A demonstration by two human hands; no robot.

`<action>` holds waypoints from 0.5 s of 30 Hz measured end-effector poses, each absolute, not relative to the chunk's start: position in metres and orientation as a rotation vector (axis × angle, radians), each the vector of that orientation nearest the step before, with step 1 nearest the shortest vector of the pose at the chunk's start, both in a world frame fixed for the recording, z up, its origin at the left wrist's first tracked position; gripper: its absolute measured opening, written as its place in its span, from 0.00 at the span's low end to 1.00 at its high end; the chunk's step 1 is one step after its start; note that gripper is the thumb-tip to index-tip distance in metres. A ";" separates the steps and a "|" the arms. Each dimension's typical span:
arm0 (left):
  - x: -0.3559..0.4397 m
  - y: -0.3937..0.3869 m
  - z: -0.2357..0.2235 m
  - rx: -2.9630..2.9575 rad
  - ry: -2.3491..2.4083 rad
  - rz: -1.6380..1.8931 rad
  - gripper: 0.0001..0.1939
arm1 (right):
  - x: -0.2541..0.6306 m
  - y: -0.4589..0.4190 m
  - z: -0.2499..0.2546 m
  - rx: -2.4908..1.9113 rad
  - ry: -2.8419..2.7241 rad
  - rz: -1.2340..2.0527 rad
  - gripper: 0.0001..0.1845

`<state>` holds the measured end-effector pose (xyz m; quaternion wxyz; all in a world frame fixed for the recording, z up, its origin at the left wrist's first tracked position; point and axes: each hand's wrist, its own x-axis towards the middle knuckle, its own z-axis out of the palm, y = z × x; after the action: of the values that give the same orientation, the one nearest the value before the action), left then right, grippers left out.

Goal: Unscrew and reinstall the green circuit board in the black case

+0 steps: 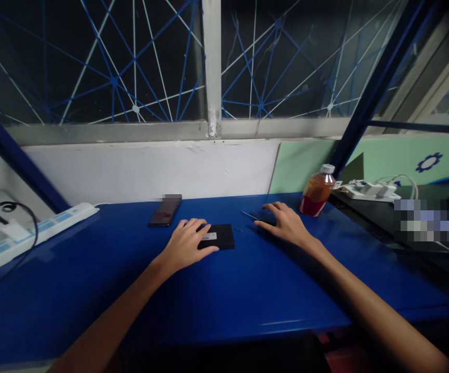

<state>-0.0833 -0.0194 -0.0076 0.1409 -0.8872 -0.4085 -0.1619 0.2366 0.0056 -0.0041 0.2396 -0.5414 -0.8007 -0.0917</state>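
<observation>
My left hand lies spread over the left end of a flat black rectangular case with a white label. Its thumb stretches along the case's near edge, and the other fingers cover part of the top. To the right, my right hand hovers low or rests on the table, thumb and fingers apart. Between them lies a screwdriver, its thin shaft pointing left and its dark handle partly hidden by the hand. Several tiny screws sit between the case and the screwdriver.
On the blue table, a dark phone lies behind my left hand. A drink bottle stands at the back right. A white power strip with a black cable lies at left; another power strip is on the dark surface at right.
</observation>
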 end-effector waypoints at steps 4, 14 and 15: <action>-0.080 -0.023 -0.010 -2.541 -1.161 -0.444 0.27 | 0.221 0.000 0.004 -1.336 -2.257 -0.234 0.30; -0.064 -0.027 -0.019 -2.506 -1.221 -0.439 0.25 | 0.166 -0.005 -0.005 -0.917 -2.583 -0.093 0.31; -0.064 -0.026 -0.019 -2.509 -1.220 -0.440 0.25 | 0.165 -0.005 -0.008 -0.911 -2.595 -0.098 0.31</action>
<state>-0.0641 -0.0264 -0.0193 0.1581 -0.8771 -0.4266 -0.1538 0.1648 -0.0052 -0.0076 0.1937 -0.3246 -0.9251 -0.0351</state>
